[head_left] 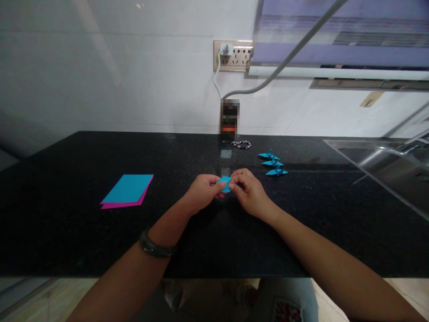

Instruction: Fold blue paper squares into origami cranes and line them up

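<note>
Between both hands, over the middle of the dark countertop, is a small folded piece of blue paper. My left hand pinches its left side, thumb on top. On its right edge close the thumb and fingers of my right hand. The fingers cover parts of the folds. To the right of my right hand, three blue paper cranes sit in a row. Off to the left lies a stack of square paper, blue on top with pink showing below.
A phone-like device, its screen blurred, leans against the wall with a cable running to the wall socket. A beaded bracelet lies by it. At the right is a metal sink. The countertop's front edge is close to me.
</note>
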### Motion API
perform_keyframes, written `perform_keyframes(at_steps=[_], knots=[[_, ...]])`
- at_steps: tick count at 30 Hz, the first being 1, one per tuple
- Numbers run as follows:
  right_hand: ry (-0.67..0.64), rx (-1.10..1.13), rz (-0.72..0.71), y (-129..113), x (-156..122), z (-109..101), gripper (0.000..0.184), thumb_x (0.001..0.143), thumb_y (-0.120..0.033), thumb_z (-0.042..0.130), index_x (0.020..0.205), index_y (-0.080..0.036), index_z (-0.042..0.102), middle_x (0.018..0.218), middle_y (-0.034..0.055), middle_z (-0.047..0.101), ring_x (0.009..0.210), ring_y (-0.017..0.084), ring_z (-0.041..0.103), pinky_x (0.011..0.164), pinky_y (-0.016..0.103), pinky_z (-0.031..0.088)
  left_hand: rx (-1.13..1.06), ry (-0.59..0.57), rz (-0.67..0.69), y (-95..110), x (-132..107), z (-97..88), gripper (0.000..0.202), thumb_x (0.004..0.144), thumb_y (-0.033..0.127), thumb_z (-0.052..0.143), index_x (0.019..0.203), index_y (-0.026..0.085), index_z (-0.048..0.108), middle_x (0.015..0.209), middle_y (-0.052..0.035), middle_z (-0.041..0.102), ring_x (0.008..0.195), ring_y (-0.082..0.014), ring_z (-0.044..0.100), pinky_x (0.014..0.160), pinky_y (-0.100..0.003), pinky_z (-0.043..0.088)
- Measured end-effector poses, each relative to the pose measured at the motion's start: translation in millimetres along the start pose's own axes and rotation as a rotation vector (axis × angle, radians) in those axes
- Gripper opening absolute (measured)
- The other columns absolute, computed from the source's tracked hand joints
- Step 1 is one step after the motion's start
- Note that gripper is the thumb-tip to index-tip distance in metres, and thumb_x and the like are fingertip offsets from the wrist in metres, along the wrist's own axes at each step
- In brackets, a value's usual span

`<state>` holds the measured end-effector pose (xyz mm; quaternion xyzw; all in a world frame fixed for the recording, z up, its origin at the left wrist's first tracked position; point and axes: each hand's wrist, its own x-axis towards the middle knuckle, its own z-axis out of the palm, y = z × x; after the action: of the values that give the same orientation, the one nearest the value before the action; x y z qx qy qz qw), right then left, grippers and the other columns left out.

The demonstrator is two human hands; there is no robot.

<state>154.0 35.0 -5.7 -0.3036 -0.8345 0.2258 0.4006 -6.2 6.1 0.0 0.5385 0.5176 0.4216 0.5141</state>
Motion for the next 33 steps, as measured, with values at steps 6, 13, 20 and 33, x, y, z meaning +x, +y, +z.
perform_keyframes(at_steps=[6,13,20,33], knots=[[0.001,-0.013,-0.018,0.3,-0.5,1.7,0.01,0.077,-0.011,0.047,0.072,-0.017,0.053,0.084,0.0057,0.05,0.082,0.016,0.048,0.073,0.031,0.041,0.026,-0.008,0.013,0.8,0.5,0.3,0.015,0.072,0.024,0.057,0.07,0.01,0.061,0.062,-0.0021,0.061,0.053,-0.0075,0.054,0.054,-0.02,0.043],[0.012,-0.021,-0.036,0.9,-1.5,3.9,0.01,0.077,-0.01,0.046,0.073,-0.018,0.051,0.082,0.0054,0.05,0.081,0.017,0.048,0.072,0.031,0.041,0.04,-0.007,0.016,0.8,0.3,0.8,0.014,0.072,0.024,0.057,0.067,0.01,0.06,0.06,-0.0013,0.06,0.053,-0.0078,0.054,0.054,-0.02,0.043],[0.03,-0.046,-0.019,-1.3,-0.5,1.9,0.01,0.077,-0.011,0.047,0.07,-0.018,0.051,0.079,0.0051,0.051,0.077,0.016,0.048,0.069,0.03,0.041,0.019,-0.021,-0.008,0.2,-0.2,2.6,0.014,0.072,0.023,0.057,0.067,0.01,0.06,0.059,-0.0019,0.061,0.052,-0.0079,0.053,0.053,-0.02,0.042],[0.013,-0.075,-0.008,-2.7,0.9,-1.9,0.01,0.076,-0.01,0.048,0.071,-0.017,0.054,0.081,0.0052,0.05,0.079,0.016,0.048,0.068,0.029,0.041,0.13,0.009,0.018,-2.6,-2.8,3.3,0.02,0.058,0.026,0.067,0.07,0.012,0.059,0.058,0.002,0.057,0.049,-0.0078,0.049,0.046,-0.019,0.036]])
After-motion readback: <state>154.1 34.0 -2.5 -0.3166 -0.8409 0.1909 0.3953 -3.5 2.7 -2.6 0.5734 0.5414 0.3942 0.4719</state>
